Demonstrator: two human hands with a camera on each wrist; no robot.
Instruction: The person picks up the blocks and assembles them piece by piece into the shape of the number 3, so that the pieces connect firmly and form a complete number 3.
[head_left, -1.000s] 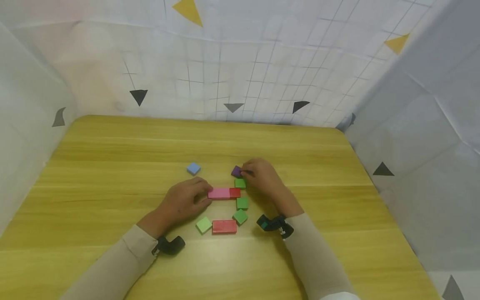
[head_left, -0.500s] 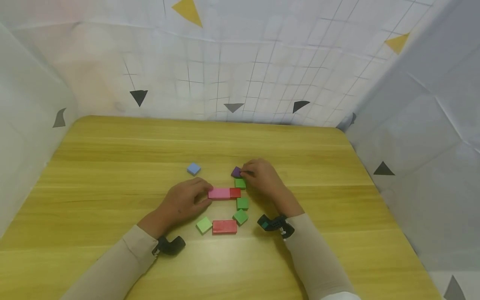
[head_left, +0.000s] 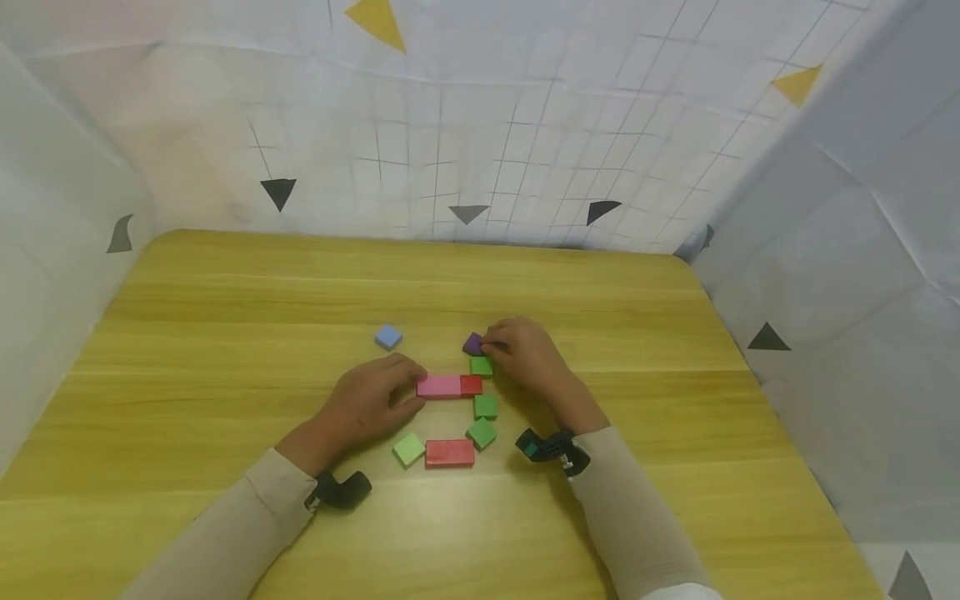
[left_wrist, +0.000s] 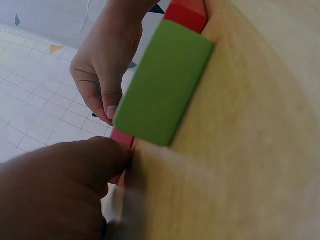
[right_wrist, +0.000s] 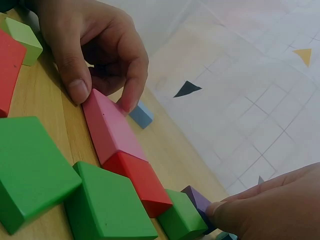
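Observation:
In the head view my left hand pinches the left end of a long pink block between thumb and fingers. That block's right end abuts a small red block. Just beyond, my right hand pinches a purple block between thumb and fingertips, which partly cover it. A green block lies between the purple and red ones, and the right wrist view shows the purple block right against this green block. Two more green blocks continue the column toward me.
A long red block and a light green block lie side by side nearer me. Farther back on the wooden table sits a blue block. White patterned sheeting surrounds the table's back and sides.

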